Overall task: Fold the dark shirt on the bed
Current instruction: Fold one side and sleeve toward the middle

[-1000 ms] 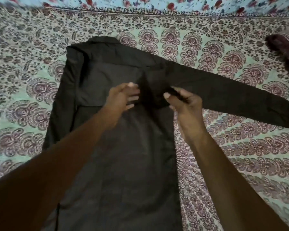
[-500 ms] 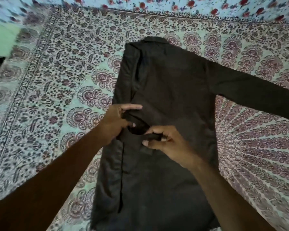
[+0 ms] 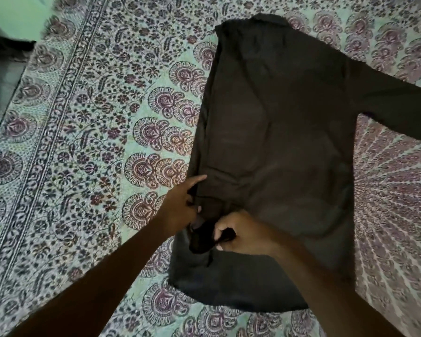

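Paisley bedspread [image 3: 83, 142] in mint and maroon fills the view, and on it lies the dark shirt [image 3: 277, 117], flat, collar at the far end, hem nearest us. Its left side is folded in over the body; one long sleeve [image 3: 399, 110] stretches straight off the shirt's right. Far beyond its left edge, a pale green wall [image 3: 17, 15]. Left hand [image 3: 180, 207] at the shirt's lower left edge: forefinger straight, other fingers curled into cloth. Right hand [image 3: 246, 234] just beside it, fingers closed tight round a bunched fold [image 3: 202, 239] of the shirt.
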A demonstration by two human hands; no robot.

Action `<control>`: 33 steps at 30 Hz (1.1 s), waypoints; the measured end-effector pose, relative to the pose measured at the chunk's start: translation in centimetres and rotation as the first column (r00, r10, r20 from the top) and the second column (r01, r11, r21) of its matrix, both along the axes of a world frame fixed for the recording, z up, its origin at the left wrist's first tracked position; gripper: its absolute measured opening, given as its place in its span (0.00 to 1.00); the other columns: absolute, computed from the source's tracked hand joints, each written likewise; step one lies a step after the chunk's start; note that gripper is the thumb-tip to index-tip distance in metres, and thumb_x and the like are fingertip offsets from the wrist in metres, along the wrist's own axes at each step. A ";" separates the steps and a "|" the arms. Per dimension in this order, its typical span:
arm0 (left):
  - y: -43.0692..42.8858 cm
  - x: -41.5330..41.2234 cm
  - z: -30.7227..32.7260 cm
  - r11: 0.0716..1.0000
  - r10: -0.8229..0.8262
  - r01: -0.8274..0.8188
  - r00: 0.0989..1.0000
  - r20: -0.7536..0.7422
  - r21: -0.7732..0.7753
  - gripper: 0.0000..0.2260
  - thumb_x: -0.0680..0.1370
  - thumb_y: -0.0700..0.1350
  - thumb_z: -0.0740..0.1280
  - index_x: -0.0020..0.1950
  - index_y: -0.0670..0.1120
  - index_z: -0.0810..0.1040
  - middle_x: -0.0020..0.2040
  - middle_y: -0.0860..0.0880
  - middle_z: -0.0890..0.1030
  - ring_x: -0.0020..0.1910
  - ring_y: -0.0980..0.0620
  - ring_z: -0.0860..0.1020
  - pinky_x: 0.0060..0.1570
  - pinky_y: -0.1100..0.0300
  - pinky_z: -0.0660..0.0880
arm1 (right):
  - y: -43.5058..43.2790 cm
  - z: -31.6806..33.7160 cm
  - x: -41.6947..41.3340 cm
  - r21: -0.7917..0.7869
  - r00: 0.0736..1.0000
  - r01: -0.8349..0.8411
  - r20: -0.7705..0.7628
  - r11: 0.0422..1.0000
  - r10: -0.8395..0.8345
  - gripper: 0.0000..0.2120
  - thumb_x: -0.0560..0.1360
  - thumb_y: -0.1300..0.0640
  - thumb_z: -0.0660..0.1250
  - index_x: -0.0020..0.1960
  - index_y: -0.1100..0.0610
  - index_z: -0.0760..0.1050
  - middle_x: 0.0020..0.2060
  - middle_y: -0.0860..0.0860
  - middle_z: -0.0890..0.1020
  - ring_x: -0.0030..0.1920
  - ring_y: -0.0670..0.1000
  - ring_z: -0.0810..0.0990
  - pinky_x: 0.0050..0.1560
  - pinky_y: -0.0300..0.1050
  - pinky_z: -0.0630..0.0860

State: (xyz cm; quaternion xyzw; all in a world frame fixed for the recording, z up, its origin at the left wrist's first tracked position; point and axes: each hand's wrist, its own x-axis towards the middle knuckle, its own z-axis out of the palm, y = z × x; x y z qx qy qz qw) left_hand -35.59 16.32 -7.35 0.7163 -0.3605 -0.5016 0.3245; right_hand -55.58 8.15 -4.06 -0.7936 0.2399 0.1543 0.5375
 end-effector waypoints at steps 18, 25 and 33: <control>2.2 -1.9 0.0 0.924 -0.373 0.347 0.718 0.589 0.161 0.43 0.69 0.51 0.80 0.80 0.51 0.64 0.83 0.54 0.38 0.74 0.39 0.55 0.70 0.38 0.65 | 5.3 -2.2 -2.6 -0.435 0.943 -0.322 -0.069 0.841 0.326 0.30 0.63 0.34 0.77 0.56 0.53 0.79 0.62 0.49 0.70 0.63 0.52 0.72 0.59 0.49 0.75; 1.4 -1.7 0.4 0.789 -0.601 0.464 0.446 0.664 0.402 0.54 0.68 0.62 0.78 0.84 0.50 0.50 0.83 0.51 0.37 0.80 0.44 0.43 0.74 0.33 0.56 | 3.0 -4.5 -2.2 -0.661 0.972 0.089 0.222 0.745 0.081 0.21 0.80 0.47 0.66 0.64 0.63 0.78 0.64 0.59 0.77 0.66 0.60 0.76 0.65 0.56 0.76; 0.8 -1.3 -0.5 0.731 -0.666 0.494 0.368 0.649 0.471 0.61 0.66 0.67 0.76 0.84 0.47 0.41 0.83 0.49 0.34 0.83 0.44 0.35 0.74 0.28 0.51 | -7.9 -6.0 -0.1 -0.771 0.935 -0.315 -0.153 0.553 0.319 0.37 0.81 0.30 0.49 0.83 0.49 0.55 0.83 0.51 0.54 0.82 0.55 0.57 0.76 0.63 0.60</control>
